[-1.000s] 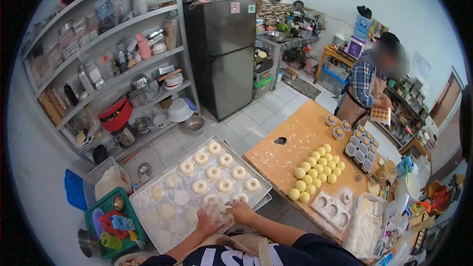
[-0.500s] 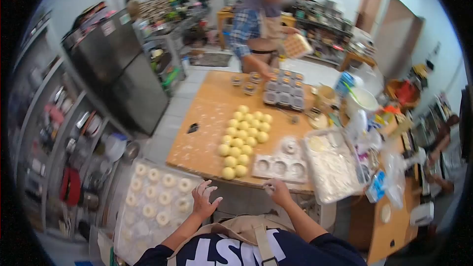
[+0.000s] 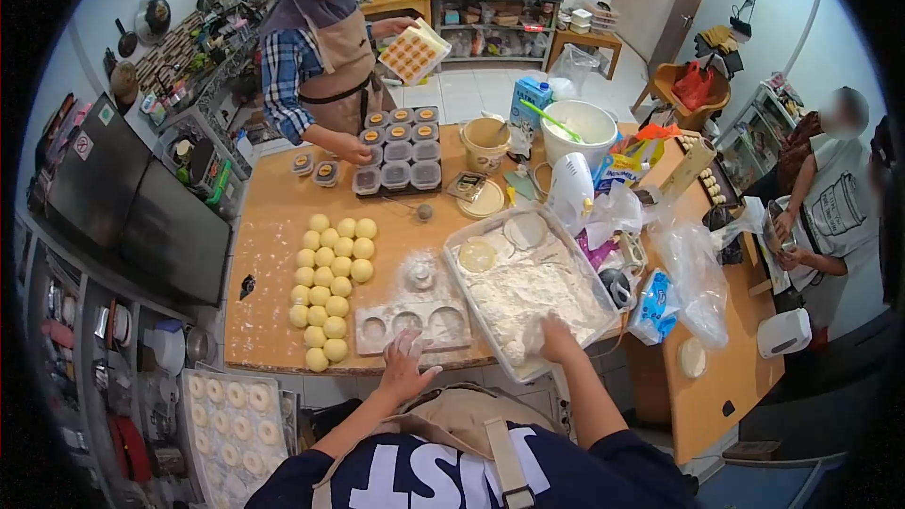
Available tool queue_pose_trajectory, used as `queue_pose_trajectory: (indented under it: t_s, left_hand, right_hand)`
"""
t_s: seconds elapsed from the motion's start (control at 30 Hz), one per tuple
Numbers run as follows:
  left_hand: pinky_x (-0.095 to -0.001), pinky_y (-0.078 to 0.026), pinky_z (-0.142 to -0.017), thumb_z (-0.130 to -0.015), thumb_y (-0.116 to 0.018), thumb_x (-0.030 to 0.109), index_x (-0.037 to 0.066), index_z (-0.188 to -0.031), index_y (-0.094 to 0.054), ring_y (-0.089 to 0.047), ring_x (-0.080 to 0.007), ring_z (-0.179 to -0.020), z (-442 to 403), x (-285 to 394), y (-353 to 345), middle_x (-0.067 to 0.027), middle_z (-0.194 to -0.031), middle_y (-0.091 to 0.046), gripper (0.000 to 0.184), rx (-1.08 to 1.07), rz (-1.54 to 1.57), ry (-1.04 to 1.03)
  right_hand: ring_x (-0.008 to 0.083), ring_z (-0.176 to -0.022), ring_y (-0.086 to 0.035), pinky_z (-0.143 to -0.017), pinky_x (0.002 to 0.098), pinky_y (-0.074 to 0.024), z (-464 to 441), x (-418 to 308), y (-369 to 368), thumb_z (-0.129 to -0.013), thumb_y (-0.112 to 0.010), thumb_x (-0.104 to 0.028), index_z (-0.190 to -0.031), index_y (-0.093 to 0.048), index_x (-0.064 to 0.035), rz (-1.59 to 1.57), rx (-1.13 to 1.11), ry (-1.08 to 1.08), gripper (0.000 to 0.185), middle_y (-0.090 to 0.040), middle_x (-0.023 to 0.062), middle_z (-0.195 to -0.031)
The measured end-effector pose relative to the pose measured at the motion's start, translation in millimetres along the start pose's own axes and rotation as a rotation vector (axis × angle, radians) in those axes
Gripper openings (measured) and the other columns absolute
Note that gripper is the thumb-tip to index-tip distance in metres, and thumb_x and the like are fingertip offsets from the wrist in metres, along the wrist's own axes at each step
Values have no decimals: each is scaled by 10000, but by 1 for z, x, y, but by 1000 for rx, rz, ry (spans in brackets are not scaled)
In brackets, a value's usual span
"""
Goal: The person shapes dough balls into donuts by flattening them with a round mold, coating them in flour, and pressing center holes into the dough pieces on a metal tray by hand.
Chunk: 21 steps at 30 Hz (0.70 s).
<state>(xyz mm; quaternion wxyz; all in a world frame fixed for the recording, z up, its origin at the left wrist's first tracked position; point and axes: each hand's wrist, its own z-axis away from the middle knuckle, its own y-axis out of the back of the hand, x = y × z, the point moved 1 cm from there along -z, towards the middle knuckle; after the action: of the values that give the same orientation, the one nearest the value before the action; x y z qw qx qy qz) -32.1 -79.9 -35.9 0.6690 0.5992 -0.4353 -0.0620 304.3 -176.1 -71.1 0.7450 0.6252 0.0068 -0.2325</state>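
Note:
My left hand (image 3: 405,368) is open, its fingers spread over the front edge of a floured white mould board (image 3: 443,326) with round hollows. It holds nothing. My right hand (image 3: 558,339) reaches down into the front of a white tray of flour (image 3: 537,287); its floury fingertips blend into the flour, so their grip is unclear. Close to it in the tray is a small flour-covered lump (image 3: 514,352). Several smooth, pale yellow dough balls (image 3: 325,277) stand in rows left of the board. Behind the board, a white round piece (image 3: 419,273) sits in scattered flour.
A tray of ring-shaped dough pieces (image 3: 236,424) lies at lower left. Across the table a co-worker (image 3: 325,57) touches lidded plastic cups (image 3: 398,153) and holds a sticker sheet (image 3: 413,52). A white bowl (image 3: 580,132) and plastic bags stand at right. Another person (image 3: 839,198) works far right.
My view has swung right. My right hand has moved from the table's front edge into the flour tray. My left hand has come up to the mould board.

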Motion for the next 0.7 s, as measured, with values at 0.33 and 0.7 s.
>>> queue_pose_trajectory:
  t_s: [0.33, 0.7]
  left_hand:
    - [-497, -233, -1047, -716, -724, 340, 86, -1198, -521, -287, -367, -1296, 15, -8, 5, -136, -1336, -403, 581, 60, -16, 107]
    - [-492, -256, -1043, -713, -724, 345, 97, -1164, -528, -314, -368, -1276, 40, -34, 16, -140, -1314, -414, 551, 157, -35, 201]
  right_hand:
    - [315, -943, -612, -849, 361, -470, -26, -17, 36, -675, -719, -102, -1046, -638, -10, -383, -127, 63, 391, -647, 186, -988]
    - [412, -967, -588, -833, 415, -471, -125, -85, 15, -727, -505, -44, -948, -638, 7, -399, -29, 51, 264, -620, 255, -1018]
